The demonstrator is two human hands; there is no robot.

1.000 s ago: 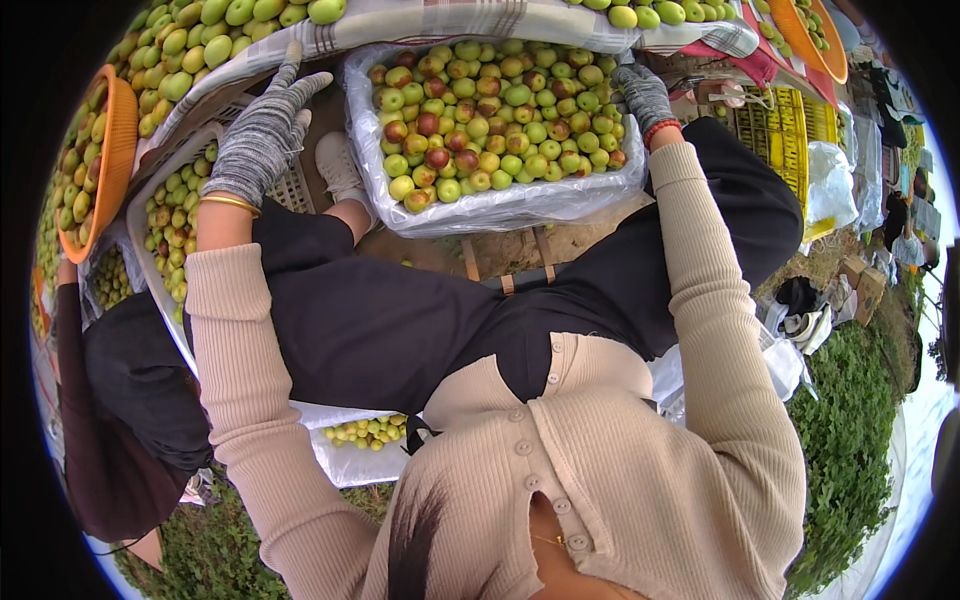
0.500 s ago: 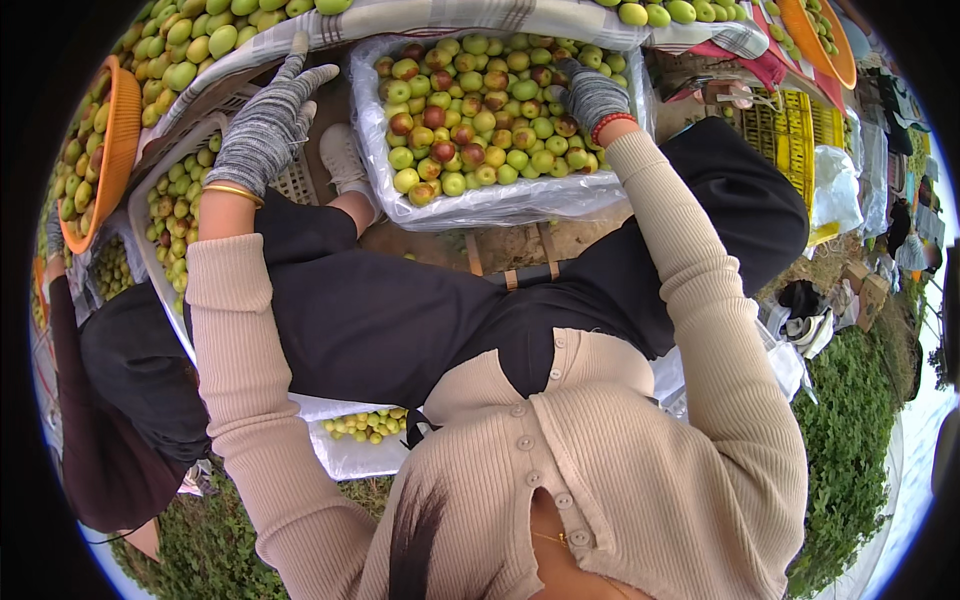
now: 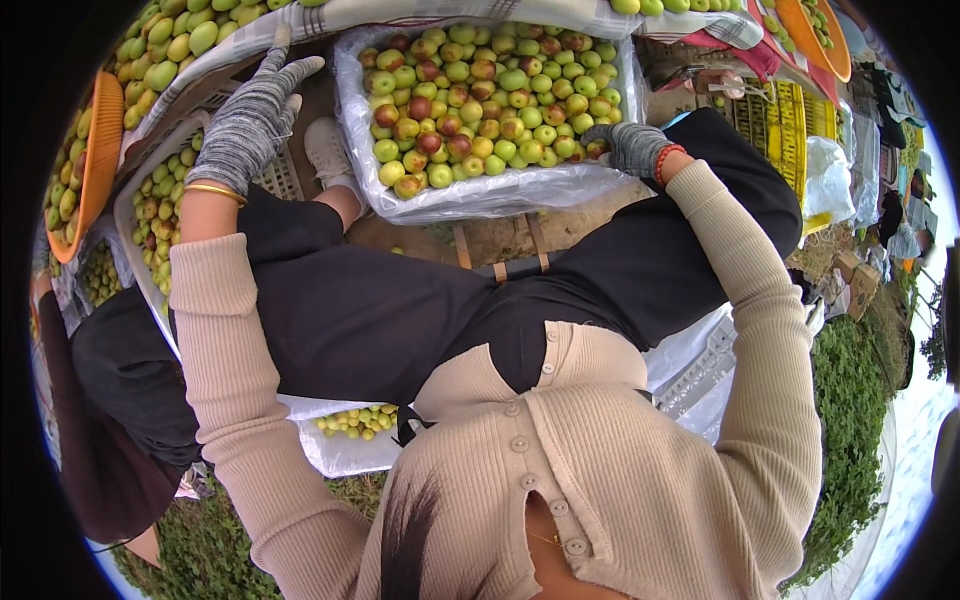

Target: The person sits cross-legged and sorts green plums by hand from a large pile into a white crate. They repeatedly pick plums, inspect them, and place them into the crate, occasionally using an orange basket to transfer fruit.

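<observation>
Green jujubes (image 3: pixel 500 90), many with red-brown patches, fill a crate lined with clear plastic (image 3: pixel 480 204) in front of me. At its near right corner is my right hand (image 3: pixel 634 150), in a grey knit glove. Its fingers and thumb are closed around a red-brown jujube (image 3: pixel 597 149) at the edge of the heap. My left hand (image 3: pixel 245 125), gloved alike, is raised left of the crate with its fingers stretched apart and nothing in it. Its longest fingertip is close to the checked cloth (image 3: pixel 330 20) at the edge of the fruit table.
An orange basket of jujubes (image 3: pixel 98 150) stands at the left, with a white crate of fruit (image 3: pixel 160 215) below it. Yellow crates (image 3: pixel 780 125) stand to the right. Another person's dark-clad leg (image 3: pixel 125 350) is at the far left. My white shoe (image 3: pixel 325 150) is beside the lined crate.
My right hand has come from the far right part of the heap toward me, to the crate's near right corner, and closed on a jujube. My left hand keeps its pose.
</observation>
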